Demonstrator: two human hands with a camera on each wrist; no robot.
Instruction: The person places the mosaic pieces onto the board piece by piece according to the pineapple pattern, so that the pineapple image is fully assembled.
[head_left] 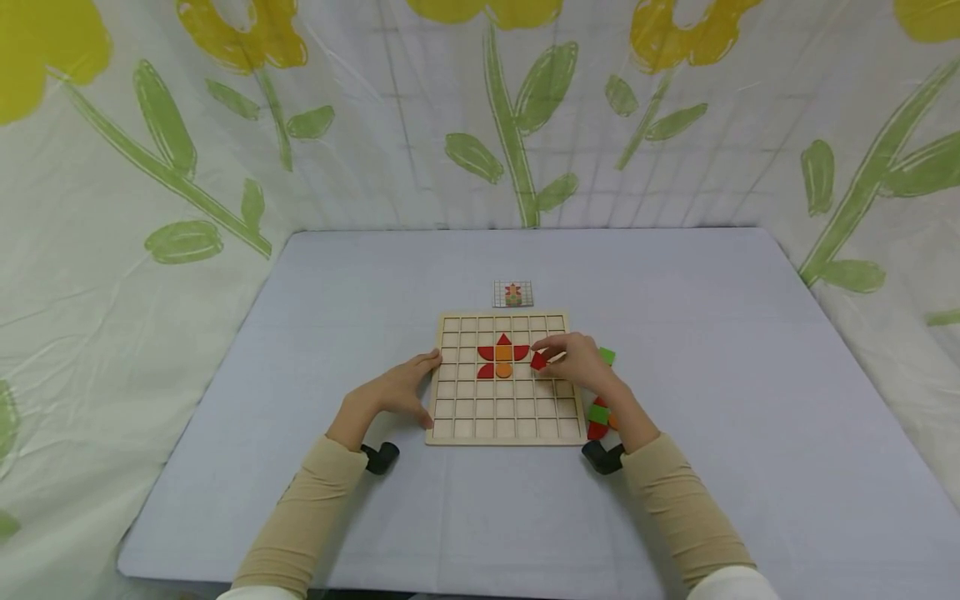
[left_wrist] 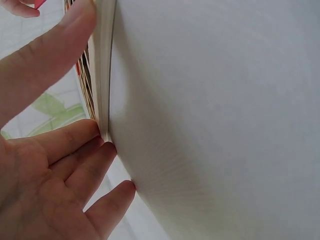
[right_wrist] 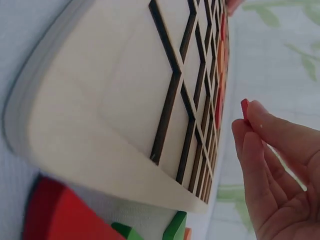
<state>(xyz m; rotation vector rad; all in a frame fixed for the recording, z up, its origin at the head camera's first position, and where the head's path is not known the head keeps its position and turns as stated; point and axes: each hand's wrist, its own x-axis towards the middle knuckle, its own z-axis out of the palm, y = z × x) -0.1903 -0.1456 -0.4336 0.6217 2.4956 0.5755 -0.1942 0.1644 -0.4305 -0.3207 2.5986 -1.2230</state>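
Observation:
A wooden grid board (head_left: 465,407) lies on the table. On it sit a red triangle (head_left: 504,339), an orange square (head_left: 504,353), an orange disc (head_left: 504,370) and red curved-edged pieces (head_left: 486,371) beside them. My left hand (head_left: 397,389) rests at the board's left edge, its fingers (left_wrist: 100,165) extended and touching the side, the thumb apart from them. Above the board's right half, my right hand (head_left: 581,360) pinches a small red puzzle piece (head_left: 538,361) between thumb and fingertips. In the right wrist view that piece (right_wrist: 245,108) appears edge-on, raised off the grid.
Behind the board lies a small pattern card (head_left: 513,293) with a gridded picture. Loose pieces lie along the board's right side: a green one (head_left: 607,356) by the right hand, and nearer ones in green (head_left: 599,414), red (head_left: 597,431) and orange (head_left: 613,422), partly under the forearm.

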